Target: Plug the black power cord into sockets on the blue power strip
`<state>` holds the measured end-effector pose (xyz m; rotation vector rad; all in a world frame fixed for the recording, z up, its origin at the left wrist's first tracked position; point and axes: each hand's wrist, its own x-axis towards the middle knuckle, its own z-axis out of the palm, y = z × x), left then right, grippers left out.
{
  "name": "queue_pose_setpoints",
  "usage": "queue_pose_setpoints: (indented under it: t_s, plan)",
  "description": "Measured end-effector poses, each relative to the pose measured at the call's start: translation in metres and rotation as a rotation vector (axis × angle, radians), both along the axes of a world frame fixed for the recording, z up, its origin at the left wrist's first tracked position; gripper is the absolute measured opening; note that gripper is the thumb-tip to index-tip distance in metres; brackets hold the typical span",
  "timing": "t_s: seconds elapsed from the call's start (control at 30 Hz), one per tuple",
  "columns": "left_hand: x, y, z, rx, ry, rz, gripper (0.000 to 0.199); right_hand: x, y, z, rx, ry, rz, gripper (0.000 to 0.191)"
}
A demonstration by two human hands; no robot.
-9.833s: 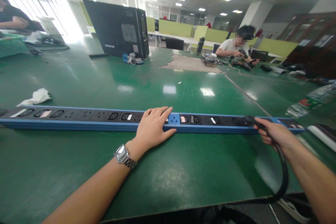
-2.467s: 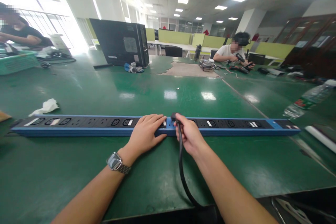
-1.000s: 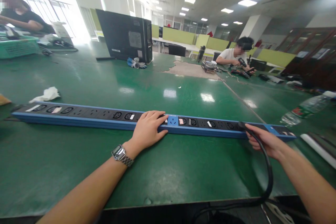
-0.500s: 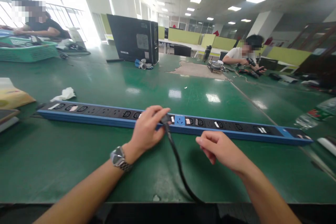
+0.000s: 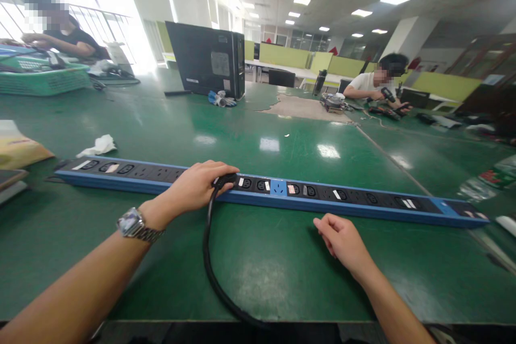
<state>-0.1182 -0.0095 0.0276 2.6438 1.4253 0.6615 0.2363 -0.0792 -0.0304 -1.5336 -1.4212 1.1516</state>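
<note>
A long blue and black power strip [image 5: 306, 205] lies across the green table. My left hand [image 5: 198, 185], with a metal watch on the wrist, is closed on a black cable plug [image 5: 224, 179] at a socket left of the strip's blue middle socket. Whether the plug is fully seated cannot be seen. From the plug a thick black cable [image 5: 207, 247] curves down over the table's front edge. My right hand [image 5: 341, 239] is loosely curled below the strip, right of centre, touching neither strip nor cable; nothing shows in its fingers.
Farther back on the green table [image 5: 193, 140] stand a black computer case [image 5: 201, 62], gloves [image 5: 221, 99] and a green basket [image 5: 44, 79]. Crumpled tissue [image 5: 100, 145] lies behind the strip, a plastic bottle [image 5: 489, 180] at the right. Two people sit across the table.
My left hand has moved left along the strip with the plug, and the cable has swung left with it. My right hand has shifted slightly right and down.
</note>
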Motion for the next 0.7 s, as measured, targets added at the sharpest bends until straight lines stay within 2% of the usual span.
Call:
queue_pose_setpoints:
  t_s: [0.07, 0.13, 0.27, 0.4, 0.47, 0.53, 0.6, 0.7]
  plan:
    - [-0.004, 0.004, 0.009, -0.036, 0.067, -0.054, 0.035, 0.001, -0.001, -0.001, 0.011, -0.003, -0.014, 0.044]
    - [-0.006, 0.005, 0.011, -0.045, 0.072, -0.063, 0.033, 0.002, -0.001, -0.002, 0.024, -0.008, -0.026, 0.044]
    - [-0.005, 0.000, 0.001, -0.030, 0.029, -0.050, 0.036, 0.002, -0.001, -0.005, 0.062, -0.037, -0.010, 0.044]
    - [-0.004, -0.005, -0.004, -0.041, 0.087, -0.093, 0.041, 0.003, 0.001, -0.010, 0.112, -0.114, -0.017, 0.043]
    - [0.000, -0.006, -0.005, 0.009, -0.042, -0.033, 0.042, 0.003, 0.001, -0.011, 0.149, -0.137, -0.024, 0.043]
    - [0.012, -0.007, -0.007, 0.096, -0.267, 0.085, 0.041, 0.002, 0.001, -0.009, 0.172, -0.125, -0.034, 0.044]
    - [0.035, -0.009, -0.010, 0.138, -0.394, 0.139, 0.037, -0.005, 0.002, -0.002, 0.136, -0.043, -0.056, 0.045]
    - [0.080, -0.014, -0.017, 0.103, -0.308, 0.011, 0.028, -0.028, 0.005, 0.016, -0.016, 0.138, -0.040, 0.049]
